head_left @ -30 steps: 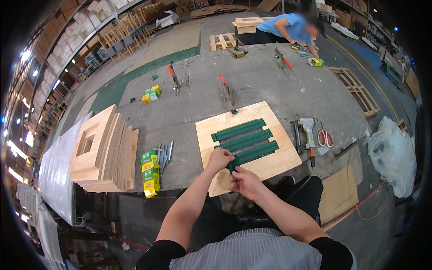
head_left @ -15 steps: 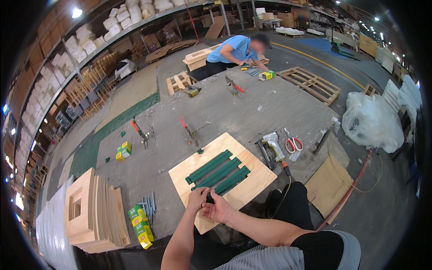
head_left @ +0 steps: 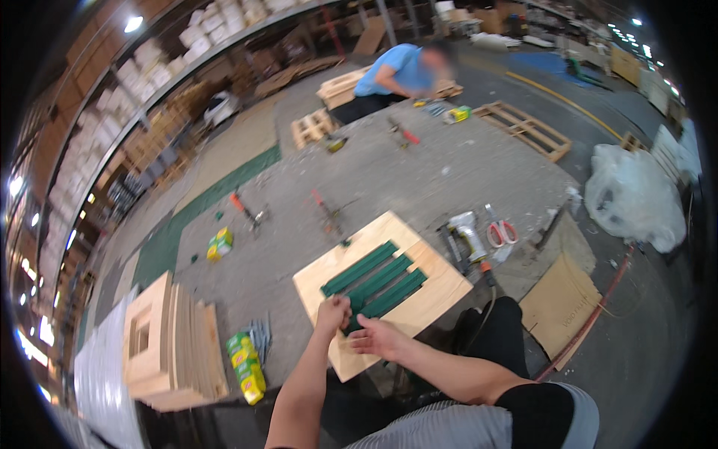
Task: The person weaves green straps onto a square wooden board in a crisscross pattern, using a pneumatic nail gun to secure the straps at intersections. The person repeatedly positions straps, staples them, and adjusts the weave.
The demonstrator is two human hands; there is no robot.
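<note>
A square pale wooden board (head_left: 437,280) with a central opening lies near the table's front edge. Green webbing straps (head_left: 381,286) run side by side across the opening. At their lower left ends, my left hand (head_left: 334,313) is closed, with the green of a strap end showing at its fingers. My right hand (head_left: 376,339) is just right of it, over the board's near part, its fingers apart and nothing seen in them. Right of the board lie a staple gun (head_left: 469,238) with an air hose and red-handled scissors (head_left: 501,233).
Stacked wooden frames (head_left: 153,344) stand at left, beside green-yellow boxes (head_left: 245,367) and loose metal strips (head_left: 259,337). Red-handled pliers (head_left: 243,206) and another red-handled tool (head_left: 327,209) lie further back. A co-worker in blue (head_left: 400,69) bends over the far end.
My hands have come apart: the right has drawn off to the right and its fingers have spread. The left stays at the strap ends. The whole view has shifted slightly.
</note>
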